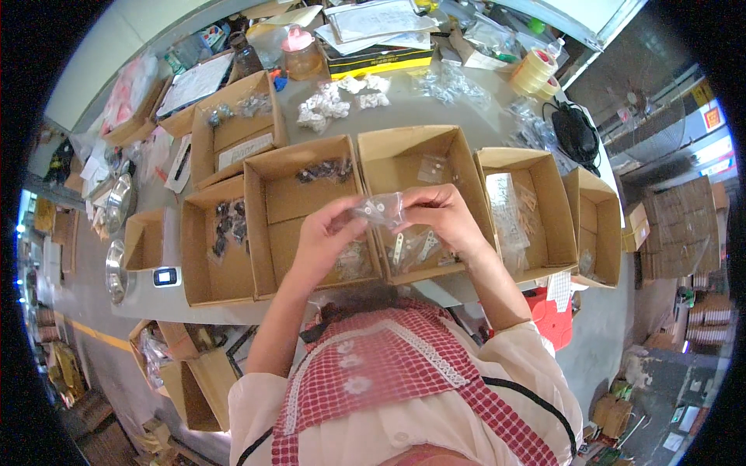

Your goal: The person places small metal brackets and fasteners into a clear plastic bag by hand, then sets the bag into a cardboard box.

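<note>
Both of my hands hold a small clear plastic bag (382, 208) with tiny metal parts inside, above the open cardboard boxes. My left hand (326, 237) pinches the bag's left end with thumb and fingers. My right hand (443, 217) grips its right end. Under the hands sit two open boxes: one (280, 194) with dark small parts at its far end, and one (404, 155) with small clear bags of metal pieces (412, 248) at its near end.
More open cardboard boxes (544, 256) line the grey table (404, 109) left and right. White plastic bits (334, 101), clear bags, tape rolls (535, 71), a pink-lidded jar (299, 50) and papers lie at the far side. A small digital scale (165, 276) sits left.
</note>
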A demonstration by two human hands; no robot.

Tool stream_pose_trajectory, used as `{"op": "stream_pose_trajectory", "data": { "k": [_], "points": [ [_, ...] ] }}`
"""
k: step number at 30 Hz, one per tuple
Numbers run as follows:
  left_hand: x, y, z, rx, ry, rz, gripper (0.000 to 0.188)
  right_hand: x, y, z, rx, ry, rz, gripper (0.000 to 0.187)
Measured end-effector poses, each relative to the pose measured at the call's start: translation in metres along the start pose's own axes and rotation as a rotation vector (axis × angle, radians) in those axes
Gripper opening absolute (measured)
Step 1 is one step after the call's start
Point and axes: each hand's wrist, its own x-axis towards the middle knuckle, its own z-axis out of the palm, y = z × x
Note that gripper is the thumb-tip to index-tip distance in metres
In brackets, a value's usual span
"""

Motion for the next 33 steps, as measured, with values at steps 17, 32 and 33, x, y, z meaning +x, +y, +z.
{"op": "stream_pose_trajectory", "data": {
  "k": [17,32,33],
  "points": [
    [0.002,-0.021,0.007,-0.076,-0.068,-0.141,0.029,-0.002,-0.009,0.007,-1.163,0.137,-0.438,0.012],
    [0.017,-0.009,0.031,-0.489,-0.085,-0.108,0.034,0.013,-0.046,0.011,-0.822,0.325,-0.594,0.011],
    [0.019,-0.007,0.031,-0.522,-0.102,-0.124,0.035,0.014,-0.046,0.012,-0.859,0.327,-0.622,0.011]
  ]
}}
